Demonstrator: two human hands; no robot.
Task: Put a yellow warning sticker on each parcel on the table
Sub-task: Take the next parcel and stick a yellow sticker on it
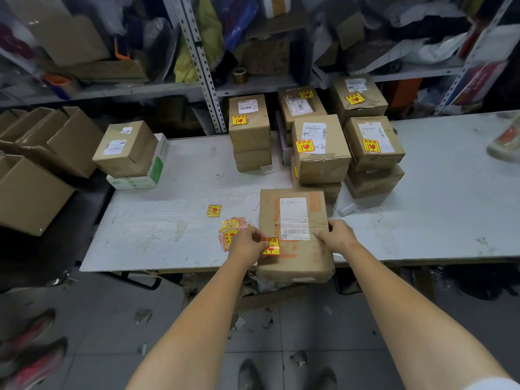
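Far to the left of the left hand's fingers, open empty cartons [42, 153] crowd the edge of the view. Nearer, but well apart from those fingers, a brown parcel [126, 149] sits on a green-and-white box [156, 170] at the left end of the white table [157, 229]; no yellow sticker shows on its visible faces. Beyond and to the left of the fingers lies a single loose sticker [213, 211]. A fanned pile of stickers [229, 233] lies just beside the left hand [249, 243], partly under it.

The left hand's fingers are curled and pinch a yellow warning sticker [270, 246] by its left edge. The sticker lies on the top face of the flat parcel [292, 266], near that parcel's left side, below and to the left of its white shipping label [294, 218]. The parcel juts over the table's near edge.

The right hand [336, 236] rests on the same parcel's right side. Its fingertips press down next to the label's lower right corner and its thumb lies along the right edge, with nothing enclosed.

Beyond both sets of fingers stand stacked parcels, each top one bearing a yellow sticker: a left stack [249, 128], a middle stack [320, 147] and a right stack [372, 144]. Two more [301, 104] [358, 97] stand behind, against the cluttered shelving [202, 66].
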